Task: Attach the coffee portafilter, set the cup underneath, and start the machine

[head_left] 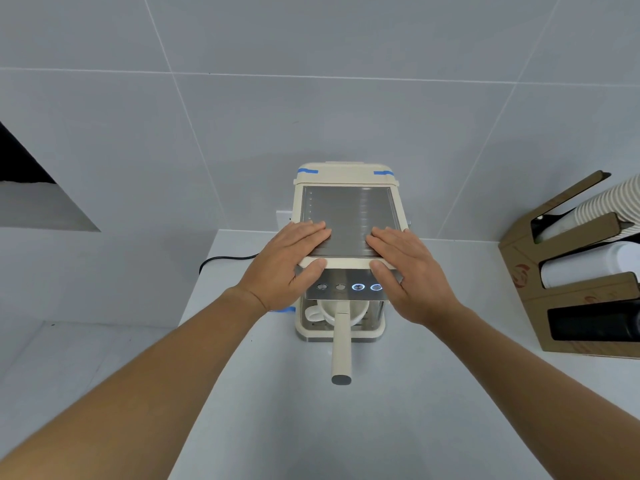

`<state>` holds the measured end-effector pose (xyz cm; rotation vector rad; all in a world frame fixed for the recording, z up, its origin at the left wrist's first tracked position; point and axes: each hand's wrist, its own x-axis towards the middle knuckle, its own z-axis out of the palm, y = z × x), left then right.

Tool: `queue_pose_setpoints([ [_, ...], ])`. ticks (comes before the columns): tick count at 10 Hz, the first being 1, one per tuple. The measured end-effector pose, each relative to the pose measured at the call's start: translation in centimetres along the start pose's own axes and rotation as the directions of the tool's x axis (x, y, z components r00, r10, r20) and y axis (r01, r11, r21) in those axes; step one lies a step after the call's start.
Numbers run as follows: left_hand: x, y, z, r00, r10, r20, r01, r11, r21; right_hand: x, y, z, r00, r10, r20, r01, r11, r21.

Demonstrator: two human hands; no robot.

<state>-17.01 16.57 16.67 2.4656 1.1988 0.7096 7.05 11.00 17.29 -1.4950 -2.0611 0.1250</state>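
Observation:
A cream coffee machine (346,209) with a steel top plate stands on the white counter against the tiled wall. Its portafilter sits in the brew head, the cream handle (341,344) pointing straight toward me. A white cup (341,311) stands under it on the drip tray. On the steel button panel (341,287) two right-hand buttons glow blue-white. My left hand (287,268) lies flat on the machine's front left top, thumb over the front edge. My right hand (412,271) lies flat on the front right top, thumb just above the rightmost lit button. Neither hand holds anything.
A brown cardboard cup dispenser (571,271) with stacked paper cups and lids stands at the right on the counter. A black power cable (225,259) runs behind the machine at the left. The counter (277,410) steps down at the left edge.

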Motion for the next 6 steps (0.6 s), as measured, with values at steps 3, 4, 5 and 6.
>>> queue_pose_setpoints([
  [3,0.1,0.8,-0.9,0.994,-0.036,0.104,0.03,0.998,0.059,0.5,-1.0,-1.5,1.0,0.028,0.002,-0.028,0.999,0.032],
  [4,0.2,1.7,-1.9,0.984,-0.051,0.17,0.035,0.995,0.095,1.1,-1.9,-2.9,0.997,0.053,0.049,-0.053,0.999,0.007],
  [5,0.6,2.3,-2.7,0.97,-0.095,0.225,0.068,0.99,0.126,1.1,-2.2,-3.8,0.993,0.091,0.081,-0.093,0.995,0.029],
  [6,1.4,3.8,-3.8,0.989,-0.095,0.11,0.079,0.987,0.139,1.4,-3.2,-6.0,0.982,0.187,0.013,-0.187,0.974,0.131],
])
